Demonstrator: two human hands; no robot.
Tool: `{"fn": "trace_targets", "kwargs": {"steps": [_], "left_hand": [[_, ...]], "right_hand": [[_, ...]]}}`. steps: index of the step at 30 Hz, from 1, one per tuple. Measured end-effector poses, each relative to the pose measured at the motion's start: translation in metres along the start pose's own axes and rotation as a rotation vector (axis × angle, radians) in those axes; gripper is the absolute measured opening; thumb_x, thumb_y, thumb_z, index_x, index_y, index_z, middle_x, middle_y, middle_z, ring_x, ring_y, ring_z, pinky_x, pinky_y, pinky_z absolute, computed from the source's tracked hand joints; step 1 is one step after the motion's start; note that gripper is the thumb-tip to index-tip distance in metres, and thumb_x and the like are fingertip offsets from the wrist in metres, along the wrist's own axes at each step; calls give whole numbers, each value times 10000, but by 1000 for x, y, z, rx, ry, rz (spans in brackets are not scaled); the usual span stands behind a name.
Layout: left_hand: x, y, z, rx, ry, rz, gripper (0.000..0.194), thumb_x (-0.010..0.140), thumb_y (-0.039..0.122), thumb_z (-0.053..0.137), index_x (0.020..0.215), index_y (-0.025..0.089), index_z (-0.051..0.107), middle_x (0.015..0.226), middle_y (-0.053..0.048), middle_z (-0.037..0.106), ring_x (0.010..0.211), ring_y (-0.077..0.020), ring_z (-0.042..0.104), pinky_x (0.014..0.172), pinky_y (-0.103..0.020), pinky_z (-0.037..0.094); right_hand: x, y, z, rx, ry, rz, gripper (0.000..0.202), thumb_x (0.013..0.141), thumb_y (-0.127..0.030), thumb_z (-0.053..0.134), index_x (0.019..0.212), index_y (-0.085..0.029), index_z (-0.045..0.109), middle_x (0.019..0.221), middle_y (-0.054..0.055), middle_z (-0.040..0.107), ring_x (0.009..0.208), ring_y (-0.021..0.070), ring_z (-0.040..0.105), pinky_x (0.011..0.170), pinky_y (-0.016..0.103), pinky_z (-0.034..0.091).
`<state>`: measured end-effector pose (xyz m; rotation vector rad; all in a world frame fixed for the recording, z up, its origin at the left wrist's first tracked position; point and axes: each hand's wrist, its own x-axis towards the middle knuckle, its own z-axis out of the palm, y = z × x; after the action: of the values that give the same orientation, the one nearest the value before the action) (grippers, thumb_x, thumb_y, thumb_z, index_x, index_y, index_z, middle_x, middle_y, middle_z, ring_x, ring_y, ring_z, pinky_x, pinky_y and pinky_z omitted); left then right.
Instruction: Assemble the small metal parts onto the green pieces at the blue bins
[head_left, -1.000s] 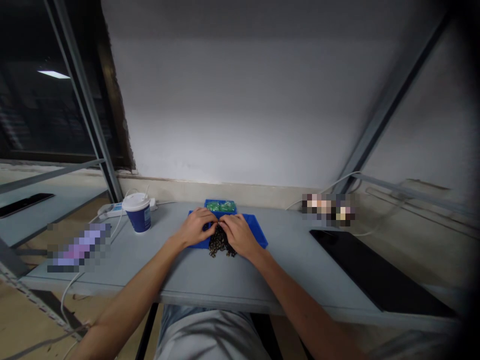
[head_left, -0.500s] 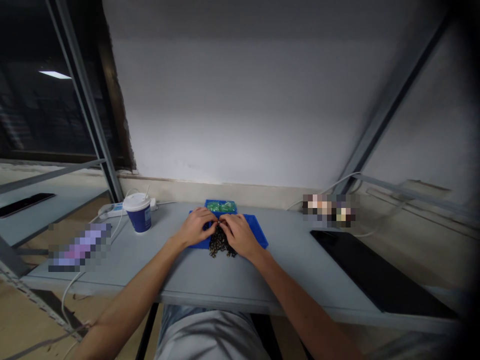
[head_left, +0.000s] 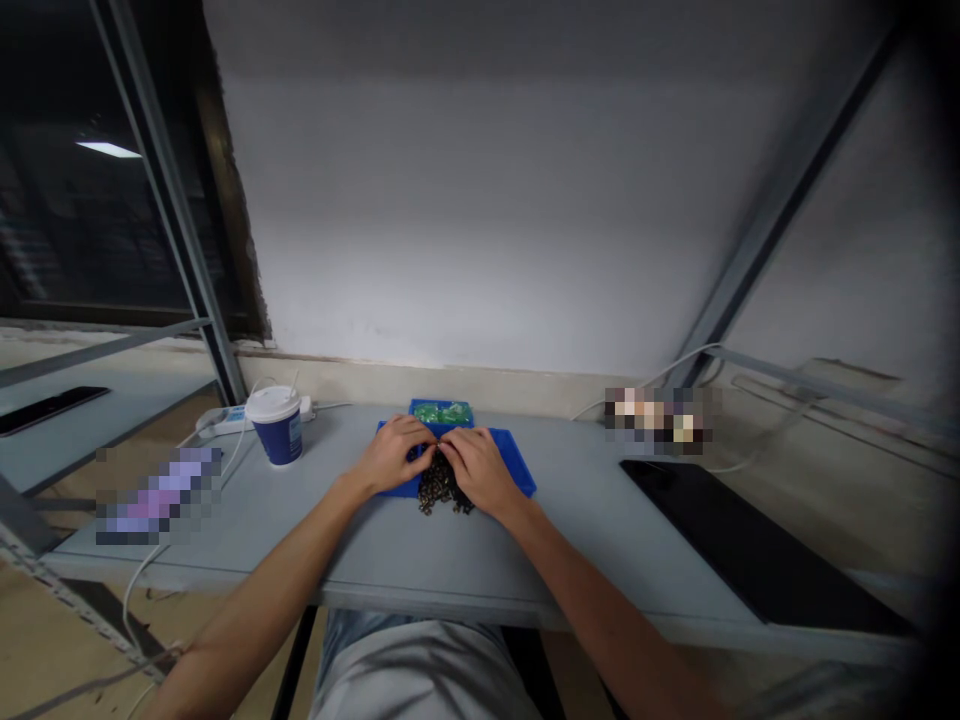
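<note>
Over a heap of small dark metallic pieces [head_left: 438,488], my left hand [head_left: 394,455] and my right hand [head_left: 477,468] meet at the fingertips. Both hands are pinched; what sits between the fingers is too small to make out. Blue trays lie under and beside the hands, one at the left [head_left: 401,489] and one at the right [head_left: 517,464]. Just behind stands a smaller blue tray [head_left: 415,404] with green, shiny contents [head_left: 444,412].
A lidded blue-and-white cup [head_left: 279,432] stands left, near a power strip [head_left: 221,421] and white cables. A blurred-out purple item [head_left: 159,492] lies further left. At the right is a long black panel [head_left: 750,545]; metal shelf posts flank the grey table [head_left: 592,550].
</note>
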<state>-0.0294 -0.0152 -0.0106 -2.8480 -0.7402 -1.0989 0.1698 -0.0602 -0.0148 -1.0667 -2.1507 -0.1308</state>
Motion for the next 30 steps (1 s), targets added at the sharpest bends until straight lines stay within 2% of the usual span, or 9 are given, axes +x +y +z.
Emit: {"fn": "trace_targets", "kwargs": {"steps": [5, 20, 26, 30], "left_hand": [[0, -1, -1, 26, 4, -17, 157, 975, 257, 522, 956, 207, 670, 954, -43, 712, 939, -207, 616, 899, -371, 439], [0, 0, 2, 0, 9, 43, 138, 958, 228, 532, 926, 202, 664, 917, -27, 715, 914, -198, 620, 887, -363, 440], [0, 1, -2, 23, 37, 9, 143, 966, 234, 529, 944, 200, 666, 942, -38, 711, 925, -200, 616, 902, -371, 436], [0, 1, -1, 27, 33, 9, 138, 964, 229, 529, 947, 201, 663, 942, -38, 711, 925, -201, 615, 898, -369, 436]], "right_hand": [[-1, 0, -1, 37, 12, 8, 152, 1037, -211, 439, 1049, -204, 590, 1001, 71, 708, 928, 224, 632, 887, 376, 391], [0, 1, 2, -18, -14, -20, 295, 1063, -212, 362, 842, -203, 559, 863, 56, 667, 828, 204, 597, 834, 357, 389], [0, 1, 1, 13, 27, 0, 166, 1045, -232, 437, 1013, -205, 598, 976, 66, 699, 946, 226, 630, 877, 376, 385], [-1, 2, 2, 25, 16, -17, 175, 1048, -213, 413, 1012, -205, 584, 973, 69, 690, 935, 226, 623, 875, 380, 393]]}}
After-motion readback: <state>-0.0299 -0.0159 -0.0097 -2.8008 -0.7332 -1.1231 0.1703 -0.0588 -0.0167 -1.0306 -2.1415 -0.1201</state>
